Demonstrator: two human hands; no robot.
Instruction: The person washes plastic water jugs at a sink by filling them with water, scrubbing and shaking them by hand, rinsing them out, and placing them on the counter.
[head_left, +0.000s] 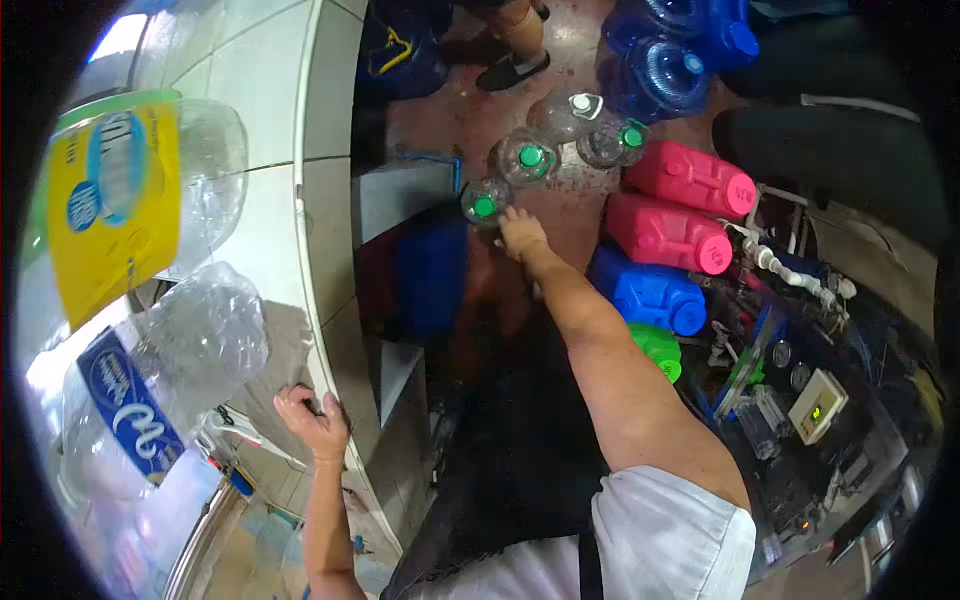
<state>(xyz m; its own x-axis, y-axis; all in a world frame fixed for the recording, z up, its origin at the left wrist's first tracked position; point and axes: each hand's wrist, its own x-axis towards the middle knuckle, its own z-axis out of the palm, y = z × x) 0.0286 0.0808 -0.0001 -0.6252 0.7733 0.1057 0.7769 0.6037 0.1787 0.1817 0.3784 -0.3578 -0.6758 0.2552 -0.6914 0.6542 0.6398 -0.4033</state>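
My right hand (523, 234) reaches down over the floor with its fingers spread. Just beyond its fingertips stands a clear plastic bottle (474, 196) with a green cap; whether they touch, I cannot tell. Behind it are another green-capped clear jug (517, 171), a clear jug with a white cap and handle (551, 112), and one more green-capped jug (596, 144). Held over the edge of the tiled counter (330, 247), my left hand (313, 424) has its fingers curled and nothing visible in it. A clear plastic water bottle (202, 330) with a blue label is nearest to it.
Two pink-red jerrycans (679, 225), a blue one (645, 289) and a green one (656, 349) line the right, beside white pipes (787, 270). Large blue water bottles (660, 75) stand at the back. Another person's leg (521, 37) is near. A yellow-labelled bottle (214, 172) stands on the counter.
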